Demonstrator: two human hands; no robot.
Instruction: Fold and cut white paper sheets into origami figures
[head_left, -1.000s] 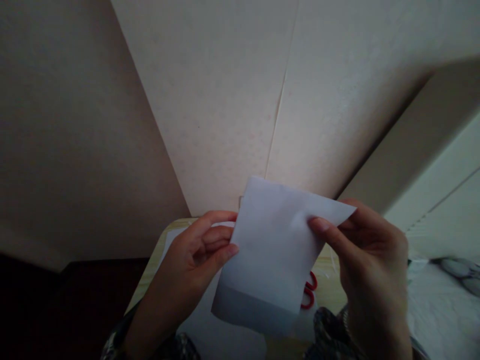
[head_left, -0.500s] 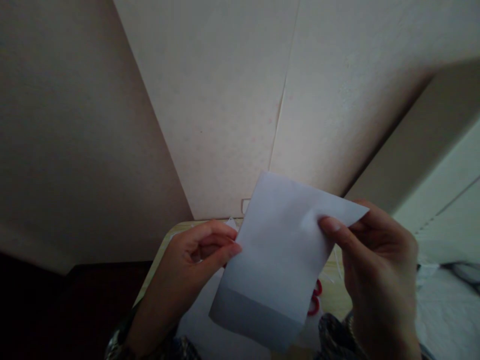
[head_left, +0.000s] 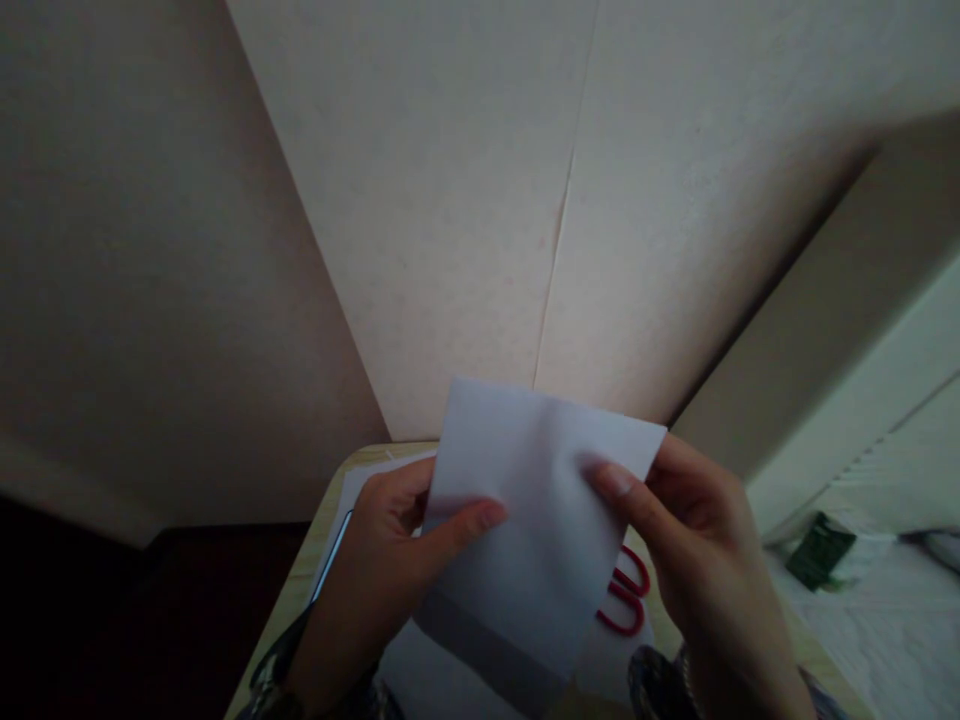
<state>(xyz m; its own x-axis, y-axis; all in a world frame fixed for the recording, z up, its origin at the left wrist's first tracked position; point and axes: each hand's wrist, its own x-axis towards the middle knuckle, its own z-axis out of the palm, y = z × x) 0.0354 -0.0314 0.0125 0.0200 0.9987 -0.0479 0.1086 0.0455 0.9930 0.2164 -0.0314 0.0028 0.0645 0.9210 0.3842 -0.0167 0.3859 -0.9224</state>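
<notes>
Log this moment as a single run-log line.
left hand: holds paper, thumb on top | right hand: grips paper's right side | red scissor handles: beside paper, partly hidden

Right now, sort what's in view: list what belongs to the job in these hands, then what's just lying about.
In the job:
- white paper, held by the left hand and right hand

Lying about, as far as I can judge:
- red handles, probably scissors, possibly a tool for this
- white sheet under the hands
- green-and-white packet off to the right
</notes>
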